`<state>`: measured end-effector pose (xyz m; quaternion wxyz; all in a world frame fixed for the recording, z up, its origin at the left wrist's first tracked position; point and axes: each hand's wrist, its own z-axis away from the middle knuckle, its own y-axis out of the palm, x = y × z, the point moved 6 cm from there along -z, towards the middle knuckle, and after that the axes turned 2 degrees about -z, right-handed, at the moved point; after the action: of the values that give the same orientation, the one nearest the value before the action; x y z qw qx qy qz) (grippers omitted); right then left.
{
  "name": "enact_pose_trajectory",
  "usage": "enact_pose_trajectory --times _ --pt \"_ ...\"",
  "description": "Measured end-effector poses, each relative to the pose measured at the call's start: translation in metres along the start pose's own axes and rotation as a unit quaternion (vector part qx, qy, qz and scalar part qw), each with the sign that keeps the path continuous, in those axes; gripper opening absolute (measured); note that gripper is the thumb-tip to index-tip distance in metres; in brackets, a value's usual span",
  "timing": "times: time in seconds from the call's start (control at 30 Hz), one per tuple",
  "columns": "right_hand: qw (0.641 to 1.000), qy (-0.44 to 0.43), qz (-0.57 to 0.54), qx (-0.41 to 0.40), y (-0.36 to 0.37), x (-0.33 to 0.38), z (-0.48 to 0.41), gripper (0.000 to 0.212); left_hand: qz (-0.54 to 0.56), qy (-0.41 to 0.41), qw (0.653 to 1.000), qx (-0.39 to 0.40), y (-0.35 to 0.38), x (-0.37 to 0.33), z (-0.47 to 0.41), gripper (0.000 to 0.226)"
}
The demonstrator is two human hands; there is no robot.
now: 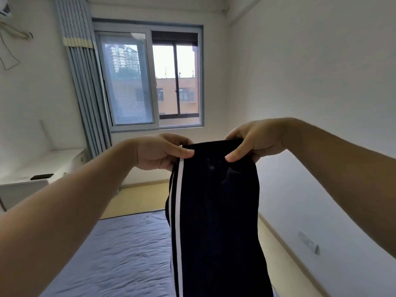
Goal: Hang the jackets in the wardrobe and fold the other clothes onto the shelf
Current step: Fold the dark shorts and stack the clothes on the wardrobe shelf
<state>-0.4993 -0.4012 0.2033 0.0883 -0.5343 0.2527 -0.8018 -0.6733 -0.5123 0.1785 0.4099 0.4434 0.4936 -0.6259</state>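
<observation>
Both hands, left hand (159, 154) and right hand (250, 144), pinched the striped track pants (216, 211) by the top edge, mid-fold; next they'd probably need halving over the bed (120, 254) below.

A bed covered by a wrinkled blue-grey sheet (120, 254) fills the near left. Pale yellow wooden floor (141, 196) borders it on the far and right sides. On the white desk (53, 161) at far left lies a small flat black object (42, 176).
</observation>
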Motion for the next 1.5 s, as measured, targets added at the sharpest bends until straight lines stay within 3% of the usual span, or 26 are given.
enact_pose_trajectory --times 0.1,0.17,0.2,0.23,0.37,0.47,0.53,0.77,0.9,1.0,1.1,1.23,1.33,1.5 --pt "0.986 0.027 0.127 -0.108 -0.017 -0.021 -0.056 0.027 -0.222 -0.085 0.964 -0.117 -0.035 0.032 -0.037 0.020" --pt "0.958 0.026 0.234 -0.165 -0.020 -0.032 -0.097 0.019 -0.432 -0.111 0.878 -0.171 -0.059 0.050 -0.062 0.016" --pt "0.946 0.021 0.260 -0.193 -0.021 -0.037 -0.118 0.017 -0.511 -0.114 0.829 -0.199 -0.070 0.058 -0.072 0.016" --pt "0.940 0.014 0.260 -0.220 -0.023 -0.041 -0.138 0.017 -0.537 -0.113 0.803 -0.233 -0.081 0.064 -0.082 0.016" --pt "0.944 -0.041 0.149 -0.290 -0.032 -0.047 -0.192 0.020 -0.375 -0.090 0.851 -0.356 -0.125 0.084 -0.104 0.013" --pt "0.905 -0.121 0.177 -0.367 -0.048 -0.029 -0.204 0.016 -0.248 -0.023 0.867 -0.432 -0.145 0.072 -0.105 0.020" --pt "0.885 -0.165 0.168 -0.401 -0.055 -0.018 -0.203 0.017 -0.198 0.030 0.856 -0.477 -0.150 0.060 -0.099 0.022" --pt "0.840 -0.278 0.146 -0.442 -0.039 -0.005 -0.168 0.023 -0.270 0.131 0.789 -0.536 -0.127 0.048 -0.063 0.019" --pt "0.833 -0.285 0.145 -0.453 -0.002 -0.045 -0.146 0.017 -0.245 0.140 0.800 -0.529 -0.083 0.092 -0.044 0.027" --pt "0.857 -0.254 0.168 -0.416 0.053 -0.114 -0.133 0.015 -0.270 0.113 0.809 -0.509 -0.030 0.164 -0.030 0.026" --pt "0.905 -0.160 0.201 -0.338 0.121 -0.193 -0.125 0.016 -0.274 0.040 0.852 -0.443 0.028 0.250 -0.019 0.023" --pt "0.961 0.009 0.205 -0.185 0.216 -0.284 -0.124 0.024 -0.242 -0.115 0.906 -0.327 0.101 0.361 0.002 0.020" --pt "0.963 0.103 0.223 -0.108 0.288 -0.334 -0.113 0.025 -0.254 -0.199 0.915 -0.243 0.152 0.424 0.029 0.020" --pt "0.952 0.197 0.235 -0.018 0.393 -0.389 -0.078 0.026 -0.283 -0.262 0.914 -0.128 0.226 0.496 0.076 0.021"
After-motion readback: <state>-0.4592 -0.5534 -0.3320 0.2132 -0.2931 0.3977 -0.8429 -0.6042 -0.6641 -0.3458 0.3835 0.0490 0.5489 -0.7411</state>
